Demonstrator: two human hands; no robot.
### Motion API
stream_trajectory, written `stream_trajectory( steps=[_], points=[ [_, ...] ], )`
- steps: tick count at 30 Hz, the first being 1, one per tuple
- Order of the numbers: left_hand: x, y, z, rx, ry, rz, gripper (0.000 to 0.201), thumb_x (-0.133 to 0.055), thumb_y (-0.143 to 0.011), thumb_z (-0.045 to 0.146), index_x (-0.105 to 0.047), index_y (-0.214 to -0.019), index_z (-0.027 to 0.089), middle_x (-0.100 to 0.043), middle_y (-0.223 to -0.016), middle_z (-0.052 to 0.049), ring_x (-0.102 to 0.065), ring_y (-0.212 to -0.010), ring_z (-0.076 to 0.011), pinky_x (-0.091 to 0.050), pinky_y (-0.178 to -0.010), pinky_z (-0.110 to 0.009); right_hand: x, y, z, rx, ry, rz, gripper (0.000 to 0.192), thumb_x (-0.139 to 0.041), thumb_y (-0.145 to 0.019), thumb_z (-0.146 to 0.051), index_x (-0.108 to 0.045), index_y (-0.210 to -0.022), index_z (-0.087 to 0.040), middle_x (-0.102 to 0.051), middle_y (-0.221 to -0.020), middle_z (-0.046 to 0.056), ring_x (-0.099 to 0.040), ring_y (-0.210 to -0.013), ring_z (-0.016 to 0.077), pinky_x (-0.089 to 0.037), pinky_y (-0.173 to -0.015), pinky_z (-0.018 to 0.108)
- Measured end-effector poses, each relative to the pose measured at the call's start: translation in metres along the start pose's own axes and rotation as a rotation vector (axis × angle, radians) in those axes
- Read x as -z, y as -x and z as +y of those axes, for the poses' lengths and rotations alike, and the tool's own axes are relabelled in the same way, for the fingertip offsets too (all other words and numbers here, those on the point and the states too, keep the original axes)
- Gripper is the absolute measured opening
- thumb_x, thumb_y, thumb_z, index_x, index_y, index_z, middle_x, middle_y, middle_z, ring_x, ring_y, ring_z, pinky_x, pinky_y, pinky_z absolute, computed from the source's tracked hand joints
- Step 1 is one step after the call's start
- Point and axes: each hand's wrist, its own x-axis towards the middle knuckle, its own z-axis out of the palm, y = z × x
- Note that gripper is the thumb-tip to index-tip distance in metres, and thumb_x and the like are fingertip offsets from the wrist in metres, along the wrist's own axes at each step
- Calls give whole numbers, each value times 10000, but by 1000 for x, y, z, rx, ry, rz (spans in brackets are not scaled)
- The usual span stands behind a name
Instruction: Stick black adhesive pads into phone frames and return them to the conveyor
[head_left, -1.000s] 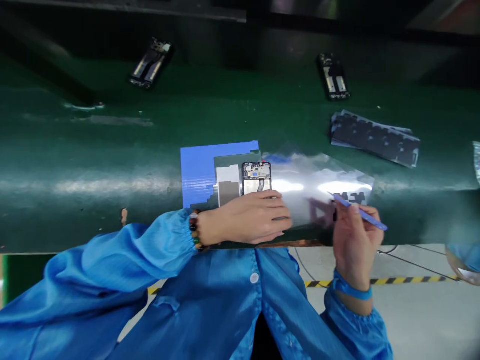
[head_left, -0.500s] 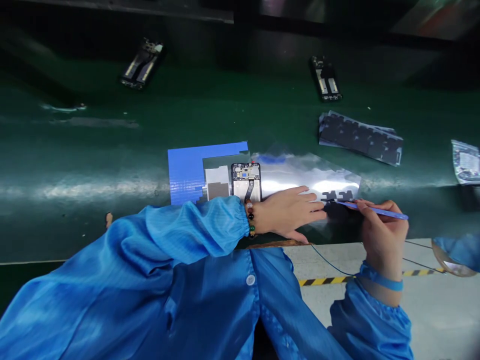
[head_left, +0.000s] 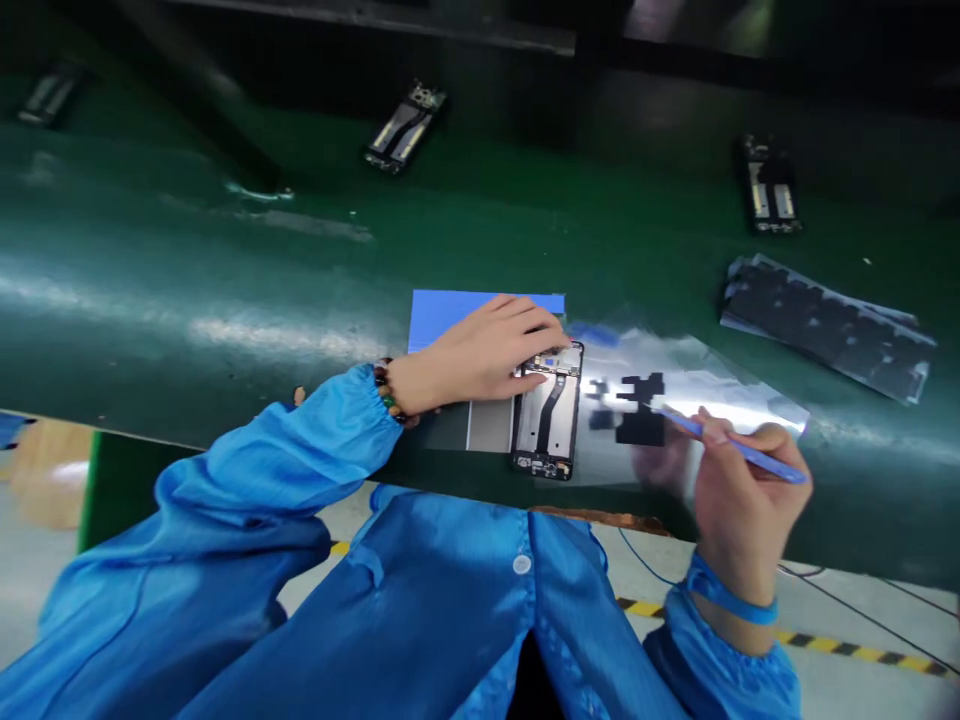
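An opened phone frame (head_left: 547,415) lies on a blue mat (head_left: 450,308) at the near edge of the green belt (head_left: 225,280). My left hand (head_left: 487,352) rests on the phone's top end, fingers pressing it down. My right hand (head_left: 739,500) grips thin blue tweezers (head_left: 731,445), whose tip carries a black sticker (head_left: 643,410) lifted above a shiny clear release sheet (head_left: 697,390). The sticker hangs just right of the phone.
Two more open phone frames (head_left: 405,128) (head_left: 769,188) lie farther back on the belt, another at the far left (head_left: 46,95). A stack of black sticker sheets (head_left: 825,325) sits at the right. A yellow-black floor stripe (head_left: 825,640) runs below the belt edge.
My left hand left the release sheet and moved left onto the phone's top. The tweezers peeled a black sticker off the sheet and raised it toward the phone. The view shifted.
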Motion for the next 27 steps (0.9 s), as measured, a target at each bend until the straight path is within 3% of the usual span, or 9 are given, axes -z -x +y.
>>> stream_trajectory(
  steps=[3, 9, 27],
  points=[
    [-8, 12, -9, 28, 94, 31, 419, -655, -1045, 274, -633, -1458, 210, -717, -1427, -110, -638, -1292, -269, -453, -1093, -419, -39, 8, 6, -21, -58, -97, 407, -939, -777, -252, -532, -761, -245, -738, -751, -51, -790, -872, 189, -543, -1192, 542],
    [-24, 17, -7, 90, 139, 101, 421, -641, -1058, 289, -641, -1472, 213, -728, -1424, -96, -635, -1258, -255, -449, -1057, -399, -82, 23, 10, 35, 4, -51, 347, -884, -833, -225, -539, -808, -247, -732, -779, -47, -794, -916, 199, -549, -1166, 530],
    [-23, 19, -4, 69, 96, 138, 398, -631, -1061, 254, -651, -1455, 200, -734, -1406, -85, -630, -1229, -251, -442, -1001, -385, -92, 25, 11, 78, 89, -67, 351, -885, -842, -215, -536, -818, -250, -706, -745, -47, -793, -897, 212, -551, -1179, 551]
  ],
)
